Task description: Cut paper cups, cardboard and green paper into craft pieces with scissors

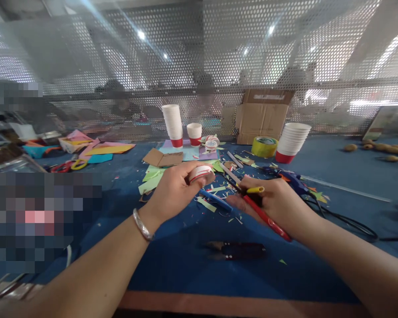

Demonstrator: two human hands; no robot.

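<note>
My left hand (172,190) is closed on a small round white piece with red lines (200,174), which looks like part of a paper cup. My right hand (268,201) is wrapped round a hand tool with a red handle (268,218) and a slim dark tip pointing towards the white piece; its exact kind is hidden by my fingers. A yellow tube-like end (255,190) sticks out above that grip. Below my hands, dark thread snips (239,250) lie on the table. A blue stick (216,199) rests between the hands.
Stacked paper cups (172,123) stand at the back, with another cup stack (292,141) to the right. Yellow tape (264,146) sits near a cardboard box (263,117). A blue glue gun (290,179) trails a black cord. Paper scraps (152,181) litter the blue table (172,265).
</note>
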